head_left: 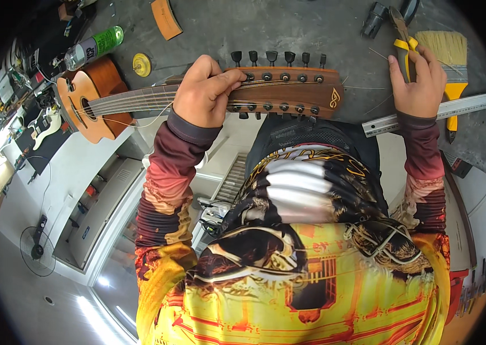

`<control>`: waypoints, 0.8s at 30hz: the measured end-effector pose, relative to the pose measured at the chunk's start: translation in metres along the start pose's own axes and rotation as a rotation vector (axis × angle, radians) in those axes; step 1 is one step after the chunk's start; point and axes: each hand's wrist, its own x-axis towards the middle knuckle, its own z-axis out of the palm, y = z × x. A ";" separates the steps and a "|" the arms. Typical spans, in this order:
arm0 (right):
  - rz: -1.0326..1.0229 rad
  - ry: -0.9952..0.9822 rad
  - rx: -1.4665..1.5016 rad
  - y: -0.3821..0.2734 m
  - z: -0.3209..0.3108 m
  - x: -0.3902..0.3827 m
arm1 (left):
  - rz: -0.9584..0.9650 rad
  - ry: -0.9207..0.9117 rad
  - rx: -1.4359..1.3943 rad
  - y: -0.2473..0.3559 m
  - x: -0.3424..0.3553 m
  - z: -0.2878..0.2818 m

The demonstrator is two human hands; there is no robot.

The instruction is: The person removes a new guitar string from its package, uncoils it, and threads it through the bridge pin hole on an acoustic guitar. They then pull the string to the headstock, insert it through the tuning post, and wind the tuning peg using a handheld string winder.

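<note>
An acoustic guitar lies with its body [76, 106] at the left and its brown headstock [312, 92] toward the middle. Black tuning pegs [271, 56] line both edges of the headstock. My left hand [205, 92] rests across the neck end of the headstock, its thumb and index finger pinched by a peg post; whatever they hold is too small to make out. A loose string [151, 122] trails from under that hand. At the right, yellow-handled pliers [402, 45] point their jaws away from me. My right hand [421, 86] has its fingers around the handles.
A wide brush [447, 49] with a yellow handle lies beyond my right hand. Below it a metal ruler [467, 108] crosses the bench edge. Across the grey bench [214, 29] are an orange-brown strip [166, 19], a yellow round spool [141, 65] and a green-labelled bottle [96, 47].
</note>
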 end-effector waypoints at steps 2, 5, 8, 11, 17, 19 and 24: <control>-0.002 0.005 -0.004 0.004 0.002 -0.001 | 0.016 0.006 -0.001 -0.001 0.002 0.003; 0.004 0.013 -0.004 0.013 0.003 -0.001 | 0.039 0.022 -0.008 0.002 0.005 0.007; -0.007 0.020 -0.012 0.025 0.004 0.001 | 0.063 0.037 -0.008 0.005 0.012 0.012; -0.017 0.020 -0.032 0.037 0.004 0.004 | 0.086 0.052 -0.003 0.011 0.019 0.021; -0.055 0.041 -0.020 0.055 -0.014 0.024 | 0.180 0.104 0.035 0.021 0.039 0.040; -0.170 0.111 0.030 0.051 -0.028 0.043 | 0.219 0.092 0.022 0.024 0.055 0.047; -0.262 -0.034 0.035 0.016 -0.017 0.102 | 0.245 0.113 0.064 0.031 0.070 0.062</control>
